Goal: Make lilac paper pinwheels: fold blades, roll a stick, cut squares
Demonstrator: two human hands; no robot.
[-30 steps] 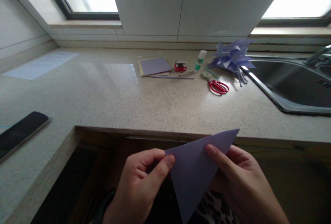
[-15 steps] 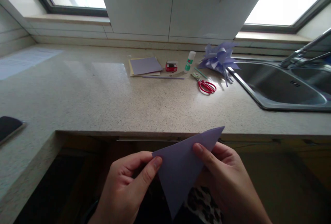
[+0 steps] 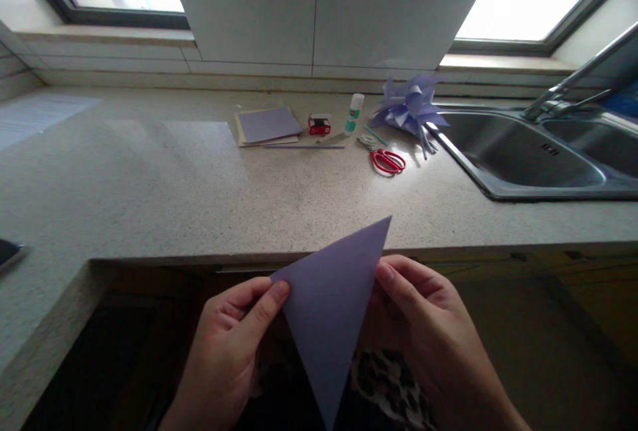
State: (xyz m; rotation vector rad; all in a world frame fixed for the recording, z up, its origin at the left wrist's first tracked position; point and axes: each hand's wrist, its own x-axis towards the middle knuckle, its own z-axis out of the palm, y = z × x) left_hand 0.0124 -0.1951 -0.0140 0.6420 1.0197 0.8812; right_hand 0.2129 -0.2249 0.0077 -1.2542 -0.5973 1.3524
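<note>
A purple paper triangle (image 3: 329, 311) is held in the air in front of the person, just off the near edge of the table (image 3: 199, 198) and below its level. Its upper edge slants up to the right and ends in a corner that overlaps the table edge in the view; its long point hangs straight down toward the person's lap.

The left hand (image 3: 224, 351) pinches the triangle's left corner, thumb on the near face and the other fingers behind it. The right hand (image 3: 428, 338) grips the right slanted edge just below the top corner, with fingertips curled onto the paper and the rest of the hand behind the sheet. Both hands are closed on the paper, one to each side, about level, so neither is the nearer one; the sheet lies between them with its downward point free.

Well apart, toward the back of the table, lie a small stack of paper (image 3: 266, 127) with a purple sheet on top, a thin purple strip (image 3: 304, 147) in front of it, a small red box (image 3: 319, 125), an upright glue stick (image 3: 355, 113), red scissors (image 3: 386, 160) and a purple paper flower (image 3: 409, 109). A steel sink (image 3: 518, 152) with a tap sits to the right. A dark flat object (image 3: 7, 252), only partly in view, lies at the left edge. Nothing stands between the hands and the bare near stretch of table.
</note>
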